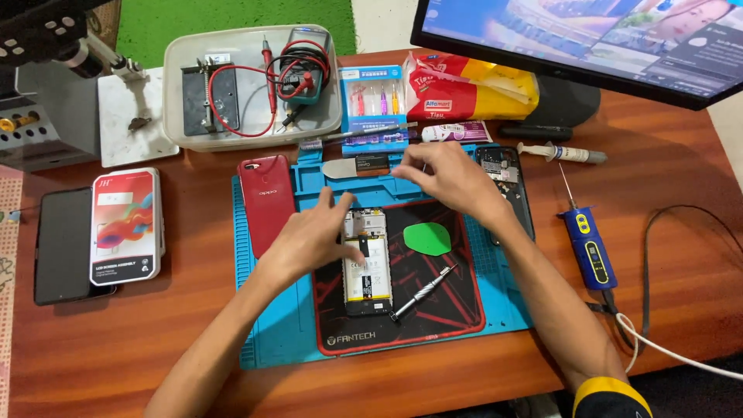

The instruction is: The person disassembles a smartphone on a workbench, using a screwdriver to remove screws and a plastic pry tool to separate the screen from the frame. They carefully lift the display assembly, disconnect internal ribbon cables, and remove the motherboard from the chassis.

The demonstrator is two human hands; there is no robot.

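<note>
opened phone lying on the black mat, long axis running away from the person, left hand spread against its left edge, right hand pinched above its top end, can't tell on what, red phone back left of the mat, white-and-red box further left, red-yellow tissue pack beyond it

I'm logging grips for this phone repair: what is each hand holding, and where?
Left hand presses the opened phone at its left edge. Right hand: any hold cannot be told.

Left hand hides opened phone's left edge; monitor cropped.
</note>
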